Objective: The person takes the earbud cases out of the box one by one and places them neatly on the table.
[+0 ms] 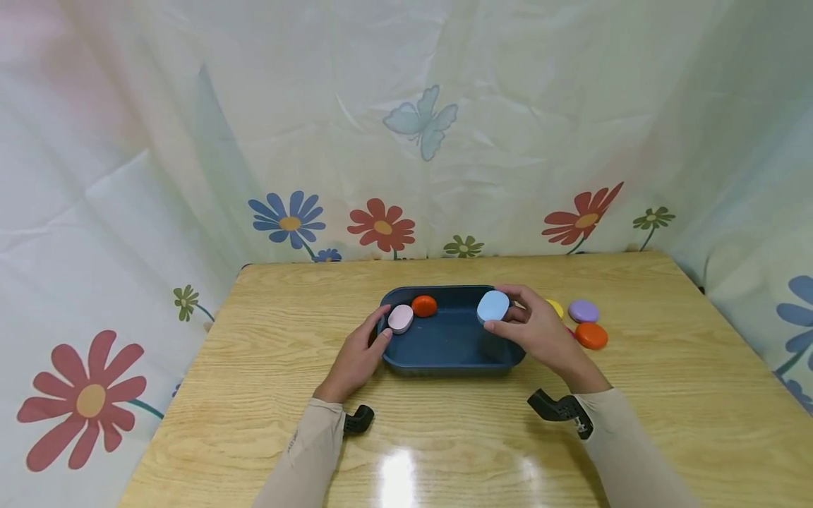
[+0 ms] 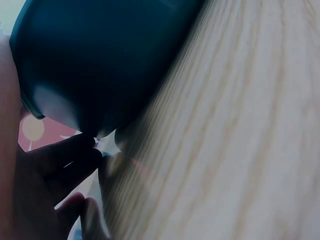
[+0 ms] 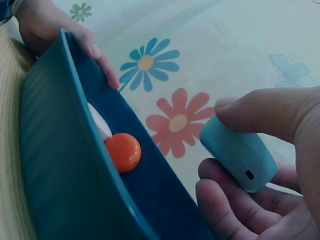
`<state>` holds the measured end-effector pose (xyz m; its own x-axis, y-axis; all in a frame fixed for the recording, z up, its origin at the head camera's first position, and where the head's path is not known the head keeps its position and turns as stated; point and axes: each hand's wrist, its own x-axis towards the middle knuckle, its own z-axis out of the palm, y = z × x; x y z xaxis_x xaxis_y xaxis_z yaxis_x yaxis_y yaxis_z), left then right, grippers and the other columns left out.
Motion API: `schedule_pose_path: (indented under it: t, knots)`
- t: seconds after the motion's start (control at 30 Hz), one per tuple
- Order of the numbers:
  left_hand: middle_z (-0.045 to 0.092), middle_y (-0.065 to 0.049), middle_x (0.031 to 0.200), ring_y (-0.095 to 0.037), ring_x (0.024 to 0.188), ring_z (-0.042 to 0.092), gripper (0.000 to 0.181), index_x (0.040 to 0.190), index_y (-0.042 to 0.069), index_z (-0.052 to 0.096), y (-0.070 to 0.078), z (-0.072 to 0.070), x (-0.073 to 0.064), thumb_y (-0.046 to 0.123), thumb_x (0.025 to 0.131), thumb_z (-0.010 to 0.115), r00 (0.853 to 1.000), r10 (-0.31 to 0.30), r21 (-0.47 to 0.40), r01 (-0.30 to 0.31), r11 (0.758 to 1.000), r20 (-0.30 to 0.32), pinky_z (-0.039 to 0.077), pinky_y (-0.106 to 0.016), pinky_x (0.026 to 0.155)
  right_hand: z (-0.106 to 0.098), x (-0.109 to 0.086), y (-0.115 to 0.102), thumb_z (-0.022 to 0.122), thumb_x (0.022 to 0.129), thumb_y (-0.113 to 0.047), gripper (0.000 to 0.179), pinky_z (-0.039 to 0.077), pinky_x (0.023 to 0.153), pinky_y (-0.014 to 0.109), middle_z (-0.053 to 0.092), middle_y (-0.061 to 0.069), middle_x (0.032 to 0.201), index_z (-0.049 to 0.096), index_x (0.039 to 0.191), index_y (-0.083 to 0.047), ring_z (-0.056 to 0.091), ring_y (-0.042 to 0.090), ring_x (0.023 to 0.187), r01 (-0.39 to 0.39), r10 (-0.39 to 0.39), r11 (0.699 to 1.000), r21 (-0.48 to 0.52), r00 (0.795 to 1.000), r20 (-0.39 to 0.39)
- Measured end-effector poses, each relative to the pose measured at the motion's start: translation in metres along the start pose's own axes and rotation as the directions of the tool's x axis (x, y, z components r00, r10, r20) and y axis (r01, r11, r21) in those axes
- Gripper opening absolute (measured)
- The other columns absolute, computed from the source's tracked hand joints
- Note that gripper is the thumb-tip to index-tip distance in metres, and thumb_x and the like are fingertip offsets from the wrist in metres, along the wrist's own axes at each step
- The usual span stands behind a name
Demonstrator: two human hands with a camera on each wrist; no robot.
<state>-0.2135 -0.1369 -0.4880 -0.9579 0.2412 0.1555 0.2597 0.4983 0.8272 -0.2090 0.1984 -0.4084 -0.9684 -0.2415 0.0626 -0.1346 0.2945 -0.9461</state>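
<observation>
My right hand [image 1: 540, 328] holds a light blue rounded case [image 1: 492, 307] between thumb and fingers, over the right end of a dark blue tray [image 1: 444, 369]. In the right wrist view the case [image 3: 240, 152] shows a small dark slot in its side. My left hand [image 1: 356, 360] grips the tray's left end, thumb and forefinger at the rim. Inside the tray, near that hand, lie a pale pink rounded piece [image 1: 401, 319] and an orange-red round piece [image 1: 424, 305]. From the left wrist, the tray's outer wall [image 2: 95, 65] fills much of the view, with fingers [image 2: 75, 170] beside it.
Right of the tray, on the wooden table [image 1: 254, 395], lie a purple round piece [image 1: 583, 310], an orange-red one [image 1: 591, 336] and a yellow one [image 1: 555, 307], partly hidden behind my right hand. A flower-printed curtain [image 1: 406, 176] hangs along the table's back edge.
</observation>
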Motion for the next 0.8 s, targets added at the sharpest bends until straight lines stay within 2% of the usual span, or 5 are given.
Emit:
schedule_pose_path:
  t: [0.23, 0.57, 0.8]
  knots:
    - [0.036, 0.006, 0.158, -0.017, 0.145, 0.033, 0.053, 0.156, 0.035, 0.036, 0.000, 0.000, 0.001, 0.049, 0.105, 0.044, 1.000, -0.007, 0.005, 0.007, 1.000, 0.003, 0.028, -0.047, 0.118, -0.011, -0.016, 0.005, 0.077, 0.091, -0.021, 0.073, 0.055, 0.083, 0.019, 0.051, 0.021, 0.135, 0.039, 0.151, -0.001, 0.064, 0.009, 0.102, 0.029, -0.029, 1.000, -0.013, 0.999, -0.035]
    - [0.036, 0.007, 0.158, -0.015, 0.145, 0.032, 0.053, 0.156, 0.034, 0.036, 0.000, -0.002, -0.001, 0.049, 0.106, 0.044, 1.000, -0.005, -0.008, 0.005, 1.000, 0.002, 0.028, -0.043, 0.118, -0.025, -0.032, 0.016, 0.075, 0.092, -0.019, 0.066, 0.055, 0.081, 0.020, 0.046, 0.019, 0.133, 0.040, 0.145, 0.000, 0.064, 0.010, 0.098, 0.034, -0.035, 0.999, -0.024, 0.998, -0.046]
    - [0.035, 0.007, 0.158, -0.015, 0.145, 0.032, 0.052, 0.156, 0.034, 0.036, 0.000, -0.001, -0.001, 0.048, 0.106, 0.044, 1.000, -0.004, -0.008, 0.004, 1.000, 0.006, 0.029, -0.044, 0.118, -0.039, -0.046, 0.022, 0.073, 0.094, -0.019, 0.058, 0.056, 0.081, 0.020, 0.049, 0.018, 0.131, 0.043, 0.139, 0.002, 0.063, 0.005, 0.103, 0.027, -0.030, 0.998, -0.050, 0.998, -0.057]
